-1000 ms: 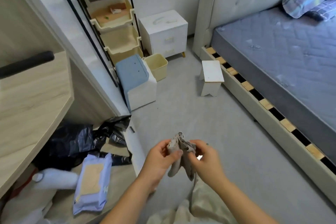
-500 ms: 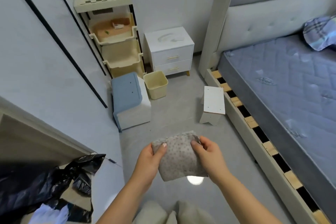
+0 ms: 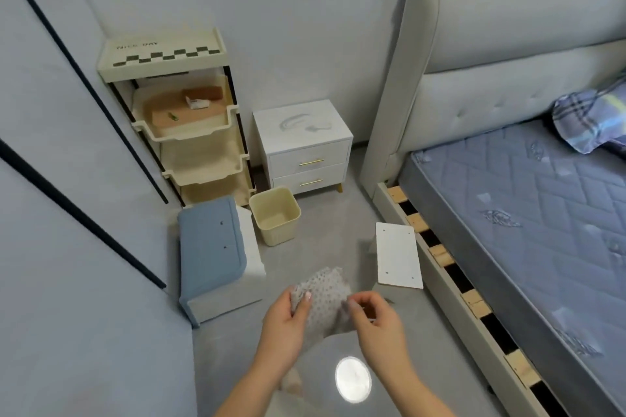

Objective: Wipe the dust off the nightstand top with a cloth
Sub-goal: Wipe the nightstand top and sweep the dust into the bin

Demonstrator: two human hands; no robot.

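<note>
Head view: both hands hold a cloth low in the frame, with the nightstand across the room.
Change since half a second ago: the nightstand [image 3: 302, 145] looks nearer and sits higher in frame; the black bags at lower left have dropped out of sight.
Cloth then and now: it was spread flat between the hands, and now the cloth [image 3: 321, 298] is bunched and slanted, a loose corner hanging under the left wrist.
Left hand: the left hand [image 3: 284, 325] grips the cloth's left edge, thumb on top, fingers curled beneath.
Right hand: the right hand [image 3: 374, 322] pinches the right edge between thumb and fingertips.
Cloth texture: soft grey fabric with small dark dots, creased.
Nightstand: a white boxy unit with two drawers, slim gold handles and a wooden foot; its top carries a dull dust film with curved smear marks.
Nightstand place: against the far wall, between the storage rack [image 3: 179, 118] and the bed's headboard [image 3: 508, 44], well apart from the hands.
Rack: cream plastic, stacked open bins, checker trim on top.
Wastebasket: the wastebasket [image 3: 275, 215] is cream, square and open-topped, just in front of the nightstand.
Stool: the white stool [image 3: 398, 259] has a flat rectangular top.
Mattress: the mattress [image 3: 528, 213] is blue and quilted, over wooden slats.
Floor: the floor [image 3: 338, 366] is smooth and grey, with one bright round reflection.
</note>
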